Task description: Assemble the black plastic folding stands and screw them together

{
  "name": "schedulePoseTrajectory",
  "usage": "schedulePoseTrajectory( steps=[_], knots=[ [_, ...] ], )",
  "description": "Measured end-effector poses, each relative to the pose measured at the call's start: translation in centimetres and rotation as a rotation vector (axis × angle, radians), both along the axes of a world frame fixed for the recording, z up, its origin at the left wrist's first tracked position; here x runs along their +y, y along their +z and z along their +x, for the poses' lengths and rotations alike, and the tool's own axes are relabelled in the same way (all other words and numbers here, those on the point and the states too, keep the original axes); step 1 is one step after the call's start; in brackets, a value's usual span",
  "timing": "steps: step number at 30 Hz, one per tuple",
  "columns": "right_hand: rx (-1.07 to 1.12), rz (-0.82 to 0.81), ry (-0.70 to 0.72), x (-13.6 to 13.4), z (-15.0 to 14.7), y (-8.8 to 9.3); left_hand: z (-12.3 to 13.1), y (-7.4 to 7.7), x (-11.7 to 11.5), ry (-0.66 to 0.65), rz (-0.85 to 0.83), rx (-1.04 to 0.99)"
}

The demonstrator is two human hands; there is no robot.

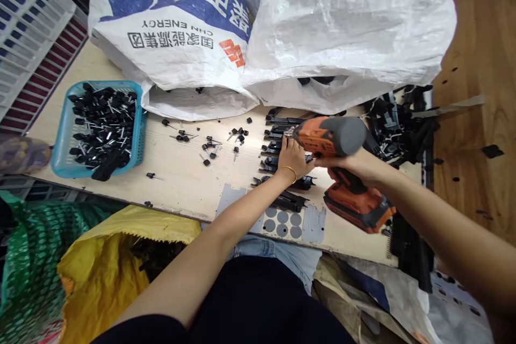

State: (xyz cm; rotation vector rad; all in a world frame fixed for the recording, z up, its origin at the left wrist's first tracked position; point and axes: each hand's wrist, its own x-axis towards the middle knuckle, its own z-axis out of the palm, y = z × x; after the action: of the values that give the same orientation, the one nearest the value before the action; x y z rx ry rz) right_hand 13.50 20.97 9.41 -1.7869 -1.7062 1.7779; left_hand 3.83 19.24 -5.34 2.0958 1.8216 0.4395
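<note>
At the far left there stands a white crate (64, 2), and below it are a green sack (36, 247) and an open yellow sack (105, 269), both beside the table (177, 188). On the table, the blue basket (60, 134) is filled with black-headed pins (107, 118), which have thin metal shafts. To the right of it, several loose pins (183, 137) lie scattered, in front of the open mouth of a white sack with blue print (169, 64). Next comes the row of black plastic parts (271, 161), lying side by side near the middle of the table. Over this row is the left hand (293, 157), with a yellow bracelet on its wrist; its fingers are bent close to the front end of the orange drill (318, 137), but whether they pinch something I cannot tell. A grey sheet with round cuts (314, 224) lies at the near edge. The right hand (346, 164) grasps the drill by its handle, the fingers wrapped around it, and the front end points leftward at the row; if it touches a part, I cannot see. Behind the drill stands a plain white sack (342, 27), and farther right is a heap of black pieces (397, 123).
</note>
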Motion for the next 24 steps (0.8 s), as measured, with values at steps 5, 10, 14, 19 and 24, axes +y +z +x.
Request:
schedulePoseTrajectory(
  steps=[5,10,14,19,24],
  knots=[
    [-0.089,-0.018,0.173,4.8,-3.7,-0.5,-0.2,-0.8,-0.4,-0.008,-0.046,0.028],
    [-0.166,-0.042,0.299,6.7,-5.4,-0.6,-0.2,-0.5,-0.1,-0.041,-0.074,0.032],
    [-0.233,-0.033,0.399,7.8,-6.6,-1.0,-0.2,-0.5,-0.1,-0.030,-0.079,0.028],
    [-0.165,-0.008,0.403,6.7,-6.3,-0.2,-0.2,-0.7,-0.3,-0.016,-0.073,0.003],
    [-0.114,-0.077,0.270,4.0,-4.9,1.3,-0.3,-1.1,-0.6,-0.007,-0.078,-0.148]
  ],
)
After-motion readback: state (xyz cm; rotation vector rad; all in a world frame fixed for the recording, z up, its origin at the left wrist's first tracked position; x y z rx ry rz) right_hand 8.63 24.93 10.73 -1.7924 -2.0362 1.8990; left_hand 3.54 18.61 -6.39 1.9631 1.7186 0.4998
